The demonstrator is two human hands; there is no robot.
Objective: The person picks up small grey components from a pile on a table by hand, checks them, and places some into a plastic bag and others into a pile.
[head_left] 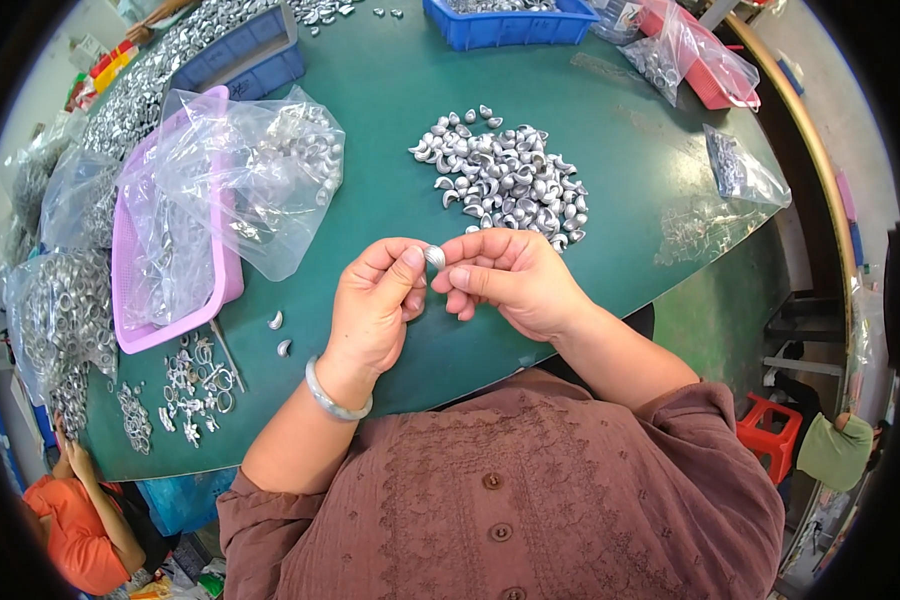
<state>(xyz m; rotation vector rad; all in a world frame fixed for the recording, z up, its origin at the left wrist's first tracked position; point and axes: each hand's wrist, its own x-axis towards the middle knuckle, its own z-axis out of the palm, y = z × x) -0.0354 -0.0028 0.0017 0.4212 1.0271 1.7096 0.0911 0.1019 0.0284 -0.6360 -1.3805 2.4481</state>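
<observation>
Between my two hands, over the near part of the green table (370, 150), is a small silvery ridged, curved metal piece (435, 258). My left hand (380, 300), with a pale bangle (336, 392) on its wrist, pinches it from the left. From the right, my right hand (515, 280) grips the same piece between thumb and fingers. Just beyond my hands lies a pile of similar curved metal pieces (515, 175). Two loose ones (276, 321) rest on the table to the left of my left wrist.
At left stands a pink-purple basket (232, 275) with clear plastic bags (280, 190). Ring-shaped metal parts (198, 385) lie nearer. Blue bins (510, 30) stand at the far side, a red basket (705, 75) at far right. A person in orange (80, 535) works at lower left.
</observation>
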